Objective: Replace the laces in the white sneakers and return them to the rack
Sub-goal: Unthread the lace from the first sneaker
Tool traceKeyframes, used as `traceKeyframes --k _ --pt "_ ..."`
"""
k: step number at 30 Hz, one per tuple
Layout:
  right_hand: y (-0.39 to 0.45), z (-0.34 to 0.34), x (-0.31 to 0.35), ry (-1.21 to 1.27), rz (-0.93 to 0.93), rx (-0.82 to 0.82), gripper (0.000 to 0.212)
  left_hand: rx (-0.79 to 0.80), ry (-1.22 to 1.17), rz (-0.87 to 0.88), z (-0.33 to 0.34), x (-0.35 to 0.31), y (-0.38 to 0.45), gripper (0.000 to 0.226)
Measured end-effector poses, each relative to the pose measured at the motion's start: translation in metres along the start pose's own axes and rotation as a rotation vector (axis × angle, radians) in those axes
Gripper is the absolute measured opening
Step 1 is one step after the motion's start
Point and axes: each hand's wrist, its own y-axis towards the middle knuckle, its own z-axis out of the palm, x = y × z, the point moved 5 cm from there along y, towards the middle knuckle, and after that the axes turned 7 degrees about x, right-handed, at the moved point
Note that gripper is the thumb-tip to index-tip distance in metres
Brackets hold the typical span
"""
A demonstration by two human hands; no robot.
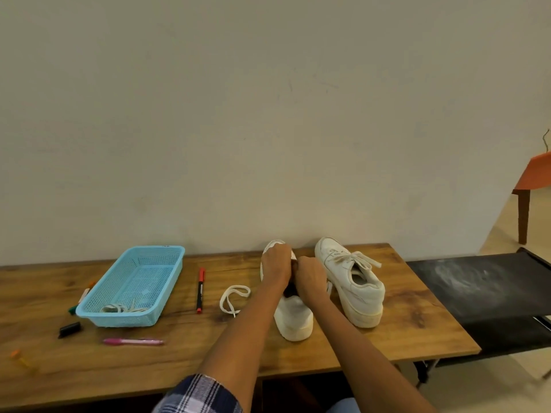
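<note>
Two white sneakers stand on the wooden table [179, 347], toes toward the wall. Both my hands are over the left sneaker [293, 318]. My left hand [277, 263] has curled fingers on the front of its upper. My right hand [311, 277] is curled at its tongue area, right beside the left hand. What the fingers pinch is hidden. The right sneaker [353, 281] is laced, with a bow on top. A loose white lace [232, 296] lies looped on the table left of my left forearm.
A light blue mesh basket [134, 287] at the left holds another white lace [122, 308]. A red marker [200, 289], a pink pen [132, 341] and other small pens lie around it. A black rack shelf [483, 281] adjoins the table's right end.
</note>
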Motion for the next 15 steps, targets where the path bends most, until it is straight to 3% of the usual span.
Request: traceKeyframes --k 5,8,10,12,15 --pt "0.001 0.004 -0.006 0.128 0.056 -0.066 0.028 -0.147 -0.196 -0.034 0.010 0.010 -0.008 0.017" --pt "0.000 0.006 -0.008 0.135 0.054 -0.068 0.028 -0.331 -0.702 -0.388 0.017 0.038 -0.015 0.012" --pt "0.000 0.007 -0.008 0.121 0.041 -0.062 0.027 -0.315 -0.981 -0.644 0.029 0.053 -0.018 0.017" --pt "0.000 0.006 -0.008 0.109 0.048 -0.054 0.025 -0.193 -0.957 -0.670 0.030 0.053 -0.012 0.025" --pt "0.000 0.006 -0.008 0.089 0.066 -0.034 0.022 -0.104 -0.641 -0.389 0.006 0.036 0.000 0.023"
